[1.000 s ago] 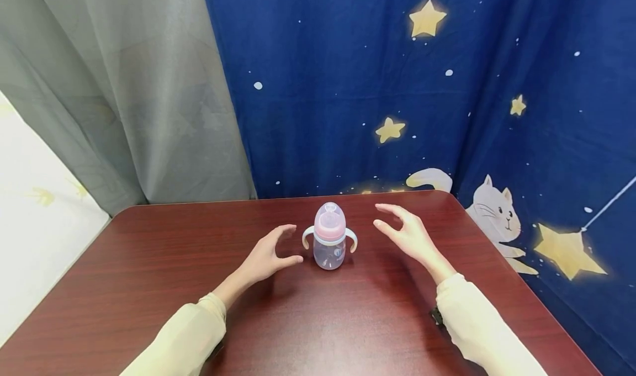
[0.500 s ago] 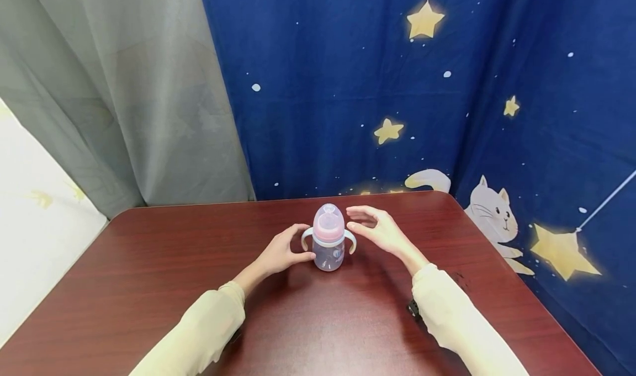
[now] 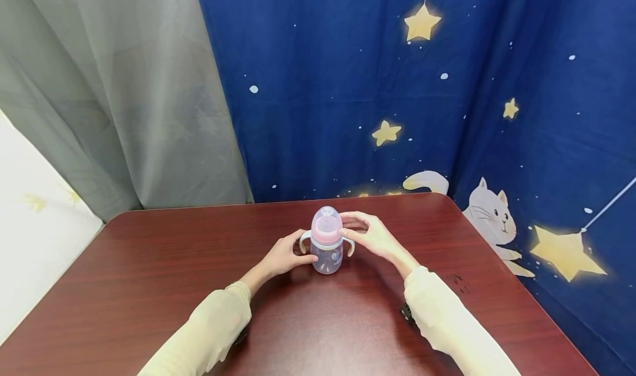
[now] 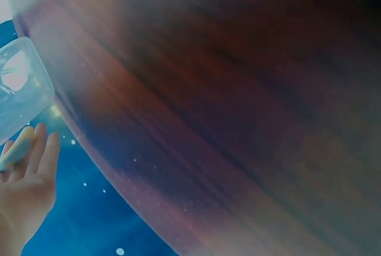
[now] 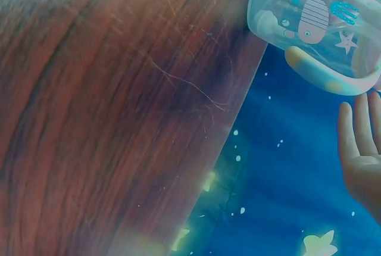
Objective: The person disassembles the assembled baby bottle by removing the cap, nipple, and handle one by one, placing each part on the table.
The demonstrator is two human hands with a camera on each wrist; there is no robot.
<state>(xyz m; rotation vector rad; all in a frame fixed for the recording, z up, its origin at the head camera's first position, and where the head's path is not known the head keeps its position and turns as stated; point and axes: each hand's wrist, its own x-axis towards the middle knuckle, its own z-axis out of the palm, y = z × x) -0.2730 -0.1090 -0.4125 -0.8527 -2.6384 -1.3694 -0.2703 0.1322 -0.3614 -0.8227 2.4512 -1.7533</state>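
A clear baby bottle [image 3: 328, 257] with a pink collar, a see-through domed cap [image 3: 326, 218] and two pale curved handles stands upright on the table. My left hand [image 3: 283, 256] holds it from the left: the thumb lies against the front of the body, the fingers reach around the left handle. On the other side, my right hand [image 3: 375, 238] is at the cap and collar, thumb by the collar's edge, fingertips partly hidden behind the cap. Its fingers [image 5: 361, 128] look straight beneath the right handle [image 5: 330, 80] in the right wrist view.
The dark red-brown table [image 3: 149, 265] has rounded far corners. Behind it hang a grey curtain [image 3: 149, 116] and a blue curtain [image 3: 318, 89] with stars and a cat. A small black object [image 3: 406, 312] shows beneath the right sleeve [image 3: 442, 310].
Both hands have moved inward to the bottle. The left thumb has come onto its body, and the right hand has travelled left to the cap. The bottle stays standing in place.
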